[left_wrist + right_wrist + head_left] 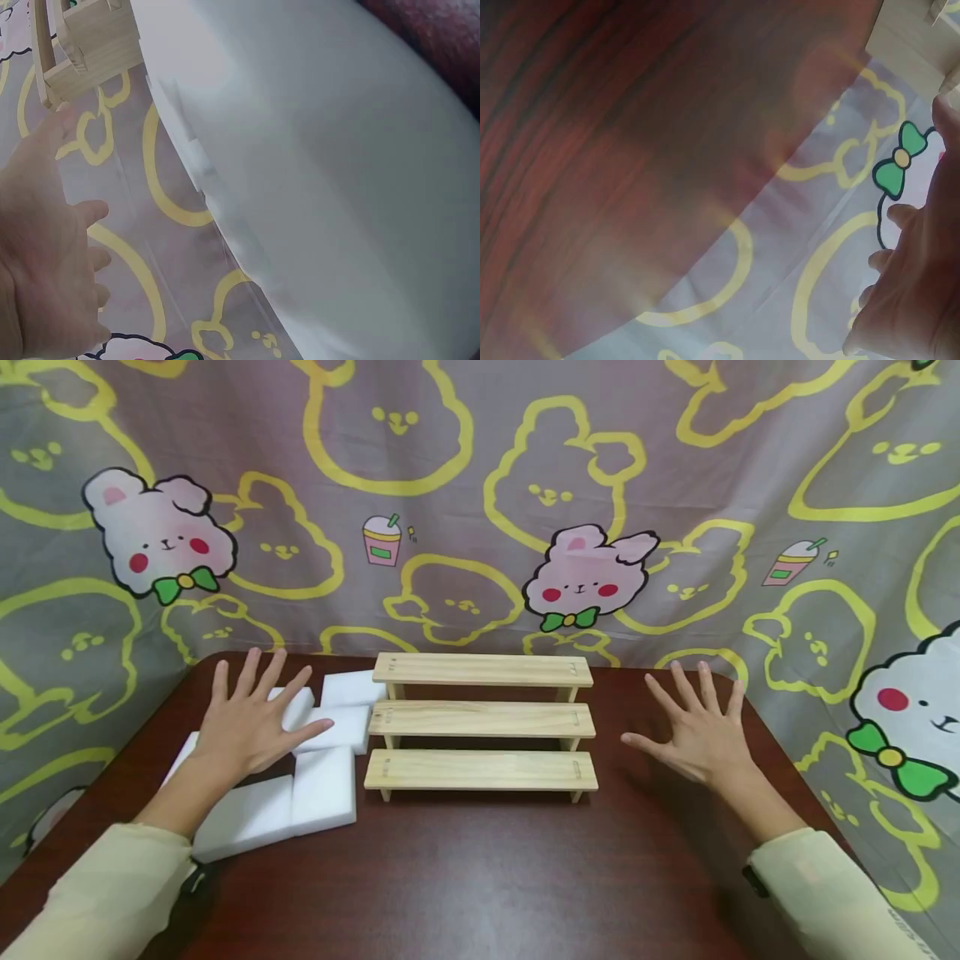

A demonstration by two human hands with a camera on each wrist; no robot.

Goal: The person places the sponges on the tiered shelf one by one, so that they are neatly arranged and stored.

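My left hand (246, 727) is spread wide above several white foam blocks (324, 789) on the left of the table. It holds nothing, and it hides part of the blocks. My right hand (701, 731) hovers over the table's right side, fingers spread and nothing in them. Between the hands stands a three-step wooden rack (480, 768) of pale planks. In the left wrist view a white block (322, 180) fills much of the picture, with the left hand (45, 247) at the edge. The right wrist view shows the right hand (911, 292) beside bare tabletop.
The dark red-brown table (480, 877) has rounded far corners. A grey curtain (450, 527) with yellow outlines and cartoon rabbits hangs behind it and along both sides. The rack stands near the table's far edge, with the foam blocks close on its left.
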